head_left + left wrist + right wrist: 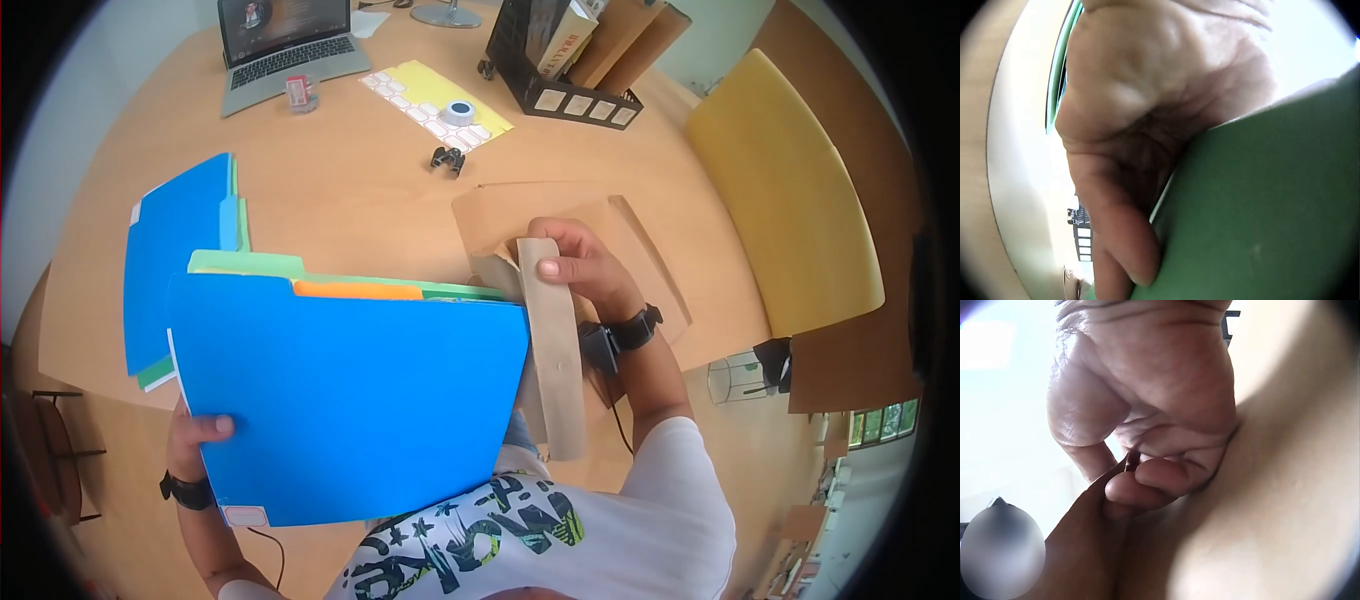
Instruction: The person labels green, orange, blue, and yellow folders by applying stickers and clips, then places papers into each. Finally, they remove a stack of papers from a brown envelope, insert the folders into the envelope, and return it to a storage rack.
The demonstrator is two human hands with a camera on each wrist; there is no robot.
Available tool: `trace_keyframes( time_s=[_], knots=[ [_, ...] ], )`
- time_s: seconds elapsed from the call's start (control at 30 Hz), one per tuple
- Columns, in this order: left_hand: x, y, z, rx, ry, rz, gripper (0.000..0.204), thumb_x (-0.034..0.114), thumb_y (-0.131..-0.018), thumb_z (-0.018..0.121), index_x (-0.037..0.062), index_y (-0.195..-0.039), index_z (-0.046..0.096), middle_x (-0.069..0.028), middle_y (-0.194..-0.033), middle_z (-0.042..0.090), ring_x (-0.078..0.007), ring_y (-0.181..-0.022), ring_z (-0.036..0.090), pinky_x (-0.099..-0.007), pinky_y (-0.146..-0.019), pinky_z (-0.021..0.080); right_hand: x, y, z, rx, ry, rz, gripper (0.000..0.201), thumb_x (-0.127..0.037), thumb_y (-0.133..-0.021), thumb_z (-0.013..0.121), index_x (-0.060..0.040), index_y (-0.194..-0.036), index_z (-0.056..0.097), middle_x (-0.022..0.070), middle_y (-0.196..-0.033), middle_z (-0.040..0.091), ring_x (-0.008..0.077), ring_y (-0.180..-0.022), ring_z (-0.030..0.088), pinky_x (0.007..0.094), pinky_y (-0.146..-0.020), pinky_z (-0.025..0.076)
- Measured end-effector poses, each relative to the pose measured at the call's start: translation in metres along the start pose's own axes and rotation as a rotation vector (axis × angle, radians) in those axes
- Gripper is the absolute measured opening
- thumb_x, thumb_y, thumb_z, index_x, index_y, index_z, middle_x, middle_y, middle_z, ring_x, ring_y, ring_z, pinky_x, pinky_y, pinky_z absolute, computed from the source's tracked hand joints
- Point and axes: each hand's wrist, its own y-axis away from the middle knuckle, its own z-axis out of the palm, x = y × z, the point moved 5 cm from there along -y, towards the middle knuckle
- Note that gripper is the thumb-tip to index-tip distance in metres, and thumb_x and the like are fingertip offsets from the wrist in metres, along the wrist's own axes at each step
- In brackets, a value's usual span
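Note:
A stack of file folders point(350, 400), blue in front with green and orange tabs behind, is held upright over the table's near edge. My left hand point(195, 435) grips its left side, thumb on the blue face. In the left wrist view, fingers point(1138, 256) lie against the green back folder point(1272, 200). My right hand point(590, 270) pinches the top of a brown paper envelope point(555, 380) beside its long flap. The stack's right edge sits at the envelope's mouth, partly hidden by the flap. Curled fingers point(1141, 487) hold the brown paper in the right wrist view.
More blue and green folders point(180, 250) lie at the left. Flat brown envelopes point(580, 210) are under my right hand. Farther back are a laptop point(290, 65), a yellow label sheet point(425, 85), a white roll point(458, 112), a black clip point(448, 160) and a black book holder point(600, 108).

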Motion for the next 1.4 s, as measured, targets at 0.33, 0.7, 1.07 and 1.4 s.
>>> trace_keyframes(
  time_s=[0.33,0.7,1.07,1.4],
  knots=[
    [0.003,-0.008,-0.008,0.012,0.018,-0.01,0.049,0.014,-0.072,0.069,-0.0027,-0.115,0.053,-0.0123,-0.101,0.062,-0.0215,-0.086,0.063,-0.0314,-0.073,0.053,0.005,-0.006,0.005,-0.035,-0.193,0.057,0.026,-0.023,-0.075,0.073,-0.0038,-0.08,0.056,0.0019,-0.07,0.054,0.01,-0.06,0.05,0.022,-0.054,0.038],
    [-0.012,-0.027,-0.019,0.04,0.029,-0.053,0.049,0.016,-0.074,0.068,-0.0002,-0.118,0.053,-0.0114,-0.102,0.063,-0.0197,-0.087,0.063,-0.0302,-0.072,0.052,0.013,-0.022,0.005,-0.065,-0.088,0.095,0.021,-0.021,-0.082,0.07,-0.0051,-0.088,0.057,-0.0025,-0.076,0.056,0.0049,-0.068,0.053,0.0187,-0.063,0.042],
    [-0.033,-0.021,0.017,0.218,0.224,-0.259,0.027,0.022,-0.084,0.061,0.0016,-0.102,0.06,-0.0096,-0.09,0.065,-0.018,-0.074,0.063,-0.0292,-0.063,0.052,0.047,-0.043,-0.004,0.133,-0.081,0.223,0.034,-0.024,-0.086,0.065,-0.001,-0.11,0.057,0.0018,-0.09,0.062,0.0069,-0.081,0.057,0.0199,-0.074,0.046],
    [-0.043,-0.025,0.011,0.228,0.285,-0.299,0.025,0.021,-0.084,0.06,0.0013,-0.099,0.061,-0.0106,-0.086,0.066,-0.0202,-0.071,0.064,-0.0305,-0.062,0.053,0.019,0.104,0.042,0.101,1.017,-0.001,0.093,-0.057,-0.063,0.078,-0.0076,-0.135,0.044,0.0119,-0.116,0.052,0.0262,-0.111,0.049,0.0382,-0.096,0.038]
  ],
)
